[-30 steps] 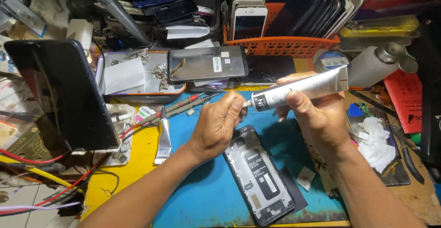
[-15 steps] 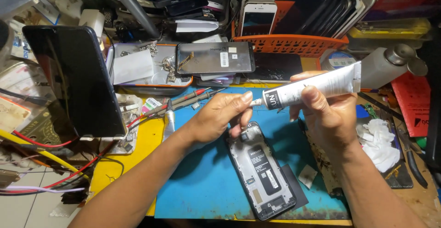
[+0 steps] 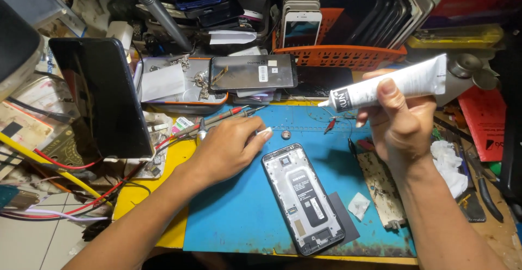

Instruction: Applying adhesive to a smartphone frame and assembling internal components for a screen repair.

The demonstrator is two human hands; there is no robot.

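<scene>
The right hand (image 3: 399, 123) has its fingers closed around a white tube (image 3: 389, 88) with a black label band near its nozzle, held above the blue mat (image 3: 239, 215). The left hand (image 3: 228, 150) pinches a small white cap (image 3: 265, 132) on the mat, just beside the opened phone (image 3: 302, 196). An orange basket (image 3: 348, 57) of phones stands at the back of the cluttered tabletop (image 3: 138, 194).

A blue mat (image 3: 239, 215) (worn edges) on the cluttered bench (image 3: 505, 237) carries an opened phone (image 3: 302, 196).

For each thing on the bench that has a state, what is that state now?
glue tube: uncapped, held level in right hand.
small white cap: off the tube, in left hand.
phone: back cover off, insides showing, flat on blue mat.
</scene>
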